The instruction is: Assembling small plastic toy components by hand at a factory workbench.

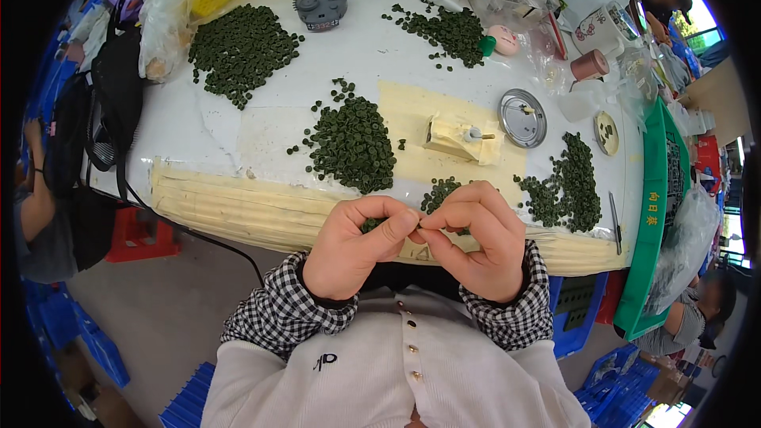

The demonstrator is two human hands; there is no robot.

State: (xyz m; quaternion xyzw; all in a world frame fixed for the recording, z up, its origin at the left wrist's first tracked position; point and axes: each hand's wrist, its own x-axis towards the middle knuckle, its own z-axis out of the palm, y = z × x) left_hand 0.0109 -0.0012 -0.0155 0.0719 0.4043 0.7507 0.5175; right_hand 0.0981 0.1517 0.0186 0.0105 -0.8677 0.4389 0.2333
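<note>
My left hand (pixel 361 242) and my right hand (pixel 479 239) meet fingertip to fingertip above the table's front edge. Both are closed in a pinch on a small dark green piece (pixel 419 225), mostly hidden by the fingers. Partly covered behind the hands lies a small heap of dark green round pieces (pixel 441 190). A larger pile of the same wheel-like pieces (pixel 353 147) is just beyond my left hand, and another pile (pixel 577 182) is to the right of my right hand. A tape-wrapped block (pixel 456 143) with a metal pin stands beyond the right hand.
More green piles (pixel 242 51) lie farther back. A grey toy tank turret (pixel 321 4), a round metal lid (pixel 522 117), a small dish (pixel 606 133) and tweezers (pixel 615 223) are on the table. A green crate (pixel 652 214) borders the right side; a black bag (pixel 115 95) hangs left.
</note>
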